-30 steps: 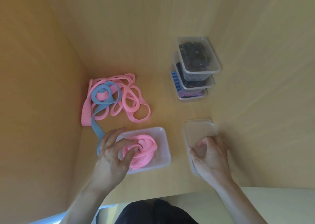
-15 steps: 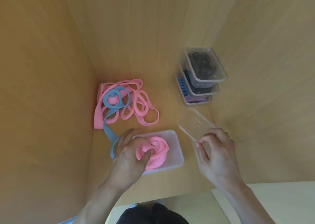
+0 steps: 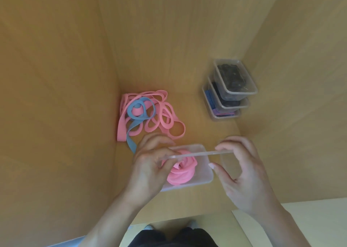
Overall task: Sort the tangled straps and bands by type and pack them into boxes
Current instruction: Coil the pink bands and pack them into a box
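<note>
Wooden surface (image 3: 197, 130), hands (image 3: 150, 169) (image 3: 242, 173) holding clear lid (image 3: 197, 154) edge-on, long axis left-right, over box (image 3: 208, 179)

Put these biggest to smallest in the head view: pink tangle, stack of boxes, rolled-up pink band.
1. Pink tangle and stack of boxes: look about alike, can't rank them.
2. Rolled-up pink band: clearly smallest, though nearest the camera.

Open box (image 3: 205, 179) near front edge of desk (image 3: 197, 126), coiled band (image 3: 183, 172) in it; lid (image 3: 199, 154) above the box, edge-on, left hand (image 3: 150, 165) holding its left end, right hand (image 3: 243, 173) its right end; tangle of bands (image 3: 150, 115) behind-left of box, against left wall (image 3: 56, 96); stack of three boxes (image 3: 231, 91) rear right, well apart from tangle.
</note>
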The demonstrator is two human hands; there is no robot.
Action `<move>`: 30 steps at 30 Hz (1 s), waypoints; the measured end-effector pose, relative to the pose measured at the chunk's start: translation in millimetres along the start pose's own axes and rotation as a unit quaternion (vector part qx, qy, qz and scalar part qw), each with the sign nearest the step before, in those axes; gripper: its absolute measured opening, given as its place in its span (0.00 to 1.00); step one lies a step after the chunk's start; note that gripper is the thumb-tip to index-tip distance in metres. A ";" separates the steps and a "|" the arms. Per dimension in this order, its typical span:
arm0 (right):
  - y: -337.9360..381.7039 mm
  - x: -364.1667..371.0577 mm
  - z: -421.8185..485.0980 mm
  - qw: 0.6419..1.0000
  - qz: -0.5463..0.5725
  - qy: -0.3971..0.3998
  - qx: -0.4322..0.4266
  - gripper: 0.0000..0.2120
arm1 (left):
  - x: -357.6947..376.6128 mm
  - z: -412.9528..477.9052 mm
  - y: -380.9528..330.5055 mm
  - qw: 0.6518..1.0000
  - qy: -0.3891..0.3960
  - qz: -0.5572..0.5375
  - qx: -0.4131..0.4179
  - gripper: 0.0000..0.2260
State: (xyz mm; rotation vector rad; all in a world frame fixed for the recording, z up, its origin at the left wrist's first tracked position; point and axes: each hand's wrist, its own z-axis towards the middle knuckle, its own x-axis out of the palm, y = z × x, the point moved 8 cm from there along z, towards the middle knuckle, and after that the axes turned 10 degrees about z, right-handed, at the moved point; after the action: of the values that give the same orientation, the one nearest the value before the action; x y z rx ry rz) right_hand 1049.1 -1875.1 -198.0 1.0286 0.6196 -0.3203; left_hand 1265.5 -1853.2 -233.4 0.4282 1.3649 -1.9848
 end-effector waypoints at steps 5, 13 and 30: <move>-21.6 -14.6 1.0 0.993 0.029 -0.101 0.052 0.09 | -5.2 -6.6 18.2 0.988 0.027 -0.079 -0.131 0.07; -58.0 18.5 5.3 0.966 0.186 -0.084 0.159 0.06 | 9.4 -32.2 66.9 0.921 0.008 -0.189 -0.341 0.10; -112.7 74.6 13.5 0.975 0.073 -0.039 0.207 0.07 | 31.8 -46.9 59.8 0.949 0.013 0.118 -0.293 0.19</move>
State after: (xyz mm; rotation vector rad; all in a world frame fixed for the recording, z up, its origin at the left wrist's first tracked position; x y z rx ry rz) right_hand 1053.2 -1939.5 -317.5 1.4481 0.4099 -0.3664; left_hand 1279.2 -1834.5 -312.4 0.3152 1.7428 -1.3024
